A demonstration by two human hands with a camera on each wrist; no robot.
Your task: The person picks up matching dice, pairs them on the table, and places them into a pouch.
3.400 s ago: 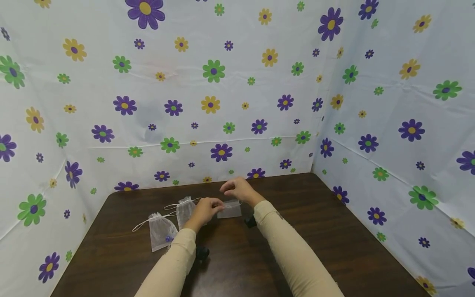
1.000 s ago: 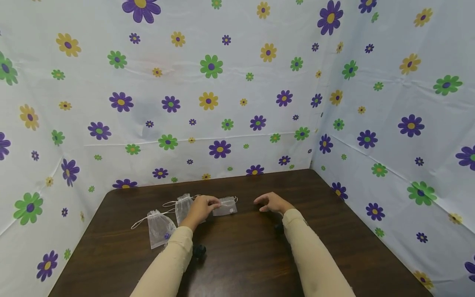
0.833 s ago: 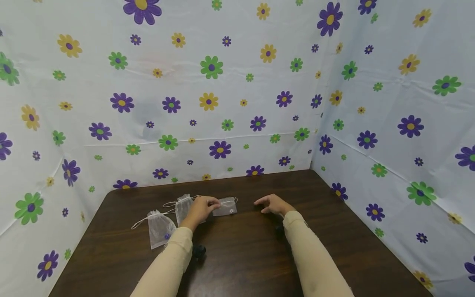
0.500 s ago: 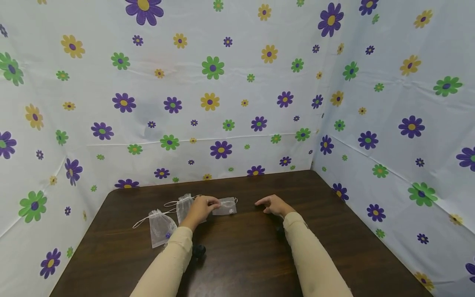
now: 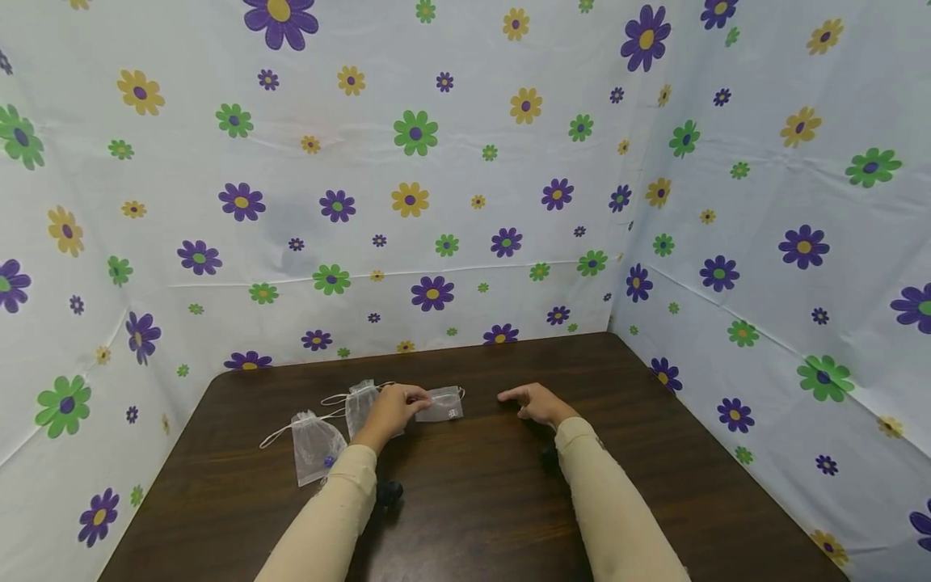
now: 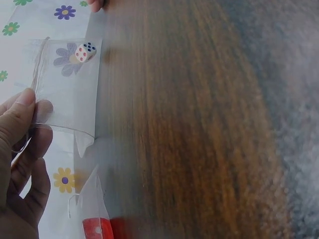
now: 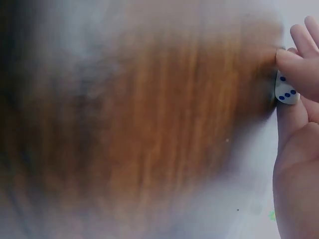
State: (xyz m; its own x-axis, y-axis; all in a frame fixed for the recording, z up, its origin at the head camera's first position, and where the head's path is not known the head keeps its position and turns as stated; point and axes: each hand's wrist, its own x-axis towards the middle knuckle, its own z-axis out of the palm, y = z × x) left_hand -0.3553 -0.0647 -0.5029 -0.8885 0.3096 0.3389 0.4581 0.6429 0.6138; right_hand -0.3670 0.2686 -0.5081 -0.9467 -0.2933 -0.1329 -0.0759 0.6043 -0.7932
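Note:
My left hand (image 5: 393,411) pinches the gathered, corded end of a small sheer white drawstring bag (image 5: 440,406). Inside that bag is a white die (image 6: 85,52) with dark and red pips, near its far end. To the right, my right hand (image 5: 540,402) is low over the table; in the right wrist view its thumb and finger pinch a white die (image 7: 286,91) with blue pips. A second sheer bag (image 5: 360,408), partly behind my left hand, contains a red object (image 6: 98,228) with a white dot. A third bag (image 5: 313,444) holds a bluish-purple die (image 5: 329,461).
The dark brown wooden table (image 5: 465,517) runs back to a white flower-patterned curtain (image 5: 494,178), which also rises at the left and right. Loose cord loops (image 5: 280,432) trail from the bags at left. Much of the right wrist view is blurred.
My right hand has moved from above the bag to the right and down. A die now shows inside the bag held by my left hand. The last half second brings little movement.

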